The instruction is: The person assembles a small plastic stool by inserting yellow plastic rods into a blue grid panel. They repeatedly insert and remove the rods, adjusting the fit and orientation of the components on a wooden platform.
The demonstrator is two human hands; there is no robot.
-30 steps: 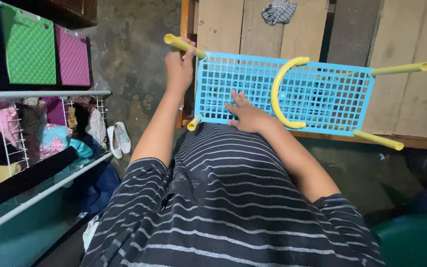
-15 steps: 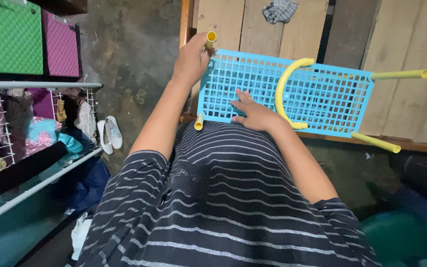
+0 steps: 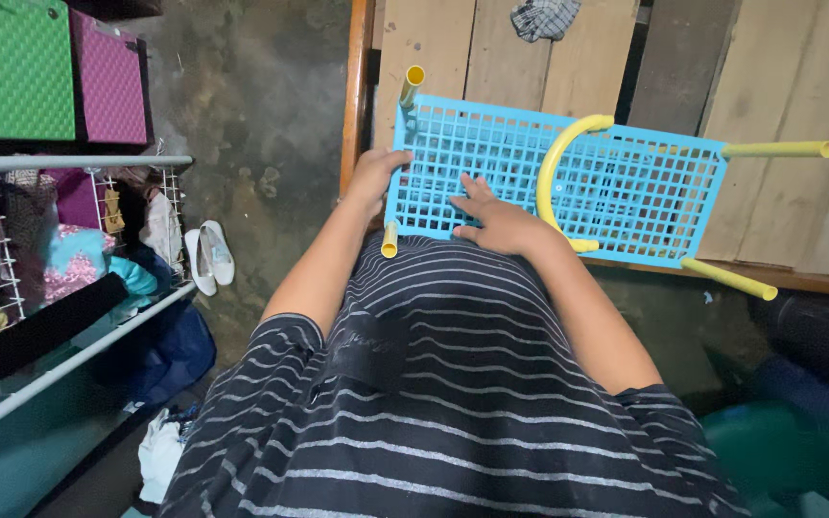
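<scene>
So the blue plastic lattice shelf (image 3: 549, 182) with yellow tube legs (image 3: 777, 150) is lying on the wooden plank platform (image 3: 491, 48), right in front of the person's striped shirt. Left hand (image 3: 373, 175) grips its left edge, fingers curled around the rim. Right hand (image 3: 496, 219) rests flat on the grid, fingers spread, just left of the yellow curved handle (image 3: 556, 163). White slippers (image 3: 208, 255) sit on the floor to the left, beside a wire rack (image 3: 69, 230).
</scene>
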